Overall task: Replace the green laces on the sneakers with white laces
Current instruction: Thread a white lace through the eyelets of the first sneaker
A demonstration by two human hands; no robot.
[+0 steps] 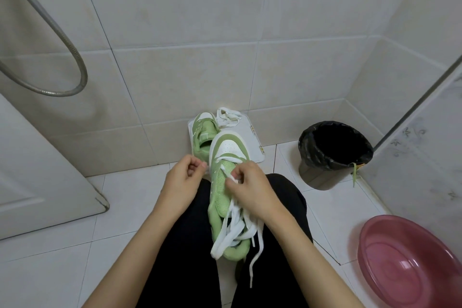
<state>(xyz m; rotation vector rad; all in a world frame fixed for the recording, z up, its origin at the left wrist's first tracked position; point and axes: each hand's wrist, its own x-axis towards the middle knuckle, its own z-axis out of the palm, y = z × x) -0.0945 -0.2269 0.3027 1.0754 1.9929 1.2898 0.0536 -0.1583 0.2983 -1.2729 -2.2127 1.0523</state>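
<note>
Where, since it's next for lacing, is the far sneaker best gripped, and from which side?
At the heel collar of the far sneaker, from the near left side: its toe points at the wall, its open mouth faces the camera, and the lap sneaker blocks its right.

The person wears loose black trousers [180, 245]; the left forearm [140, 257] and the right forearm [300, 257] are bare.

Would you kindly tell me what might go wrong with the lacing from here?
The loose lace piled over the sneaker on the lap may tangle or twist when the right hand pulls it through. The sneaker only rests between the legs, so a hard tug might tip it onto the tiled floor.
</note>
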